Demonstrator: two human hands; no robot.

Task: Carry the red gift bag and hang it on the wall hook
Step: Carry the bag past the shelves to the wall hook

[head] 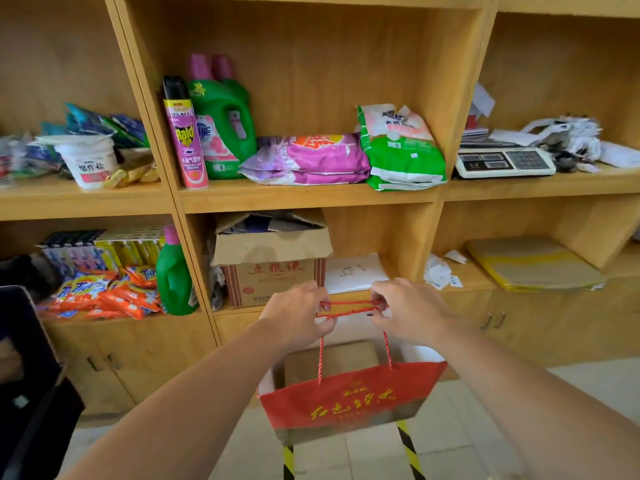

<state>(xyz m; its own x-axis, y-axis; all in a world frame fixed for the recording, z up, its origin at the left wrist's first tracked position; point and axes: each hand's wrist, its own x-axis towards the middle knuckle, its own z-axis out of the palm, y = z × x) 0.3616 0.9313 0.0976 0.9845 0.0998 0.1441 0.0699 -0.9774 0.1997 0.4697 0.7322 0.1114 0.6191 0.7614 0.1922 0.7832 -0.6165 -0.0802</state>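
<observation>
Wooden shelf point(304, 197) as I view it: spray can point(185, 140) beside green detergent bottle point(223, 129), pink packet point(308, 159), green-white bag point(401, 150); cardboard box point(273, 265) below; scale point(504, 162) at right.

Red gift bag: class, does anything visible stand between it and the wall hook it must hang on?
That cannot be settled: no hook shows here. The red gift bag hangs in the air by its cord handles, stretched between left hand and right hand, facing shelves.
</observation>
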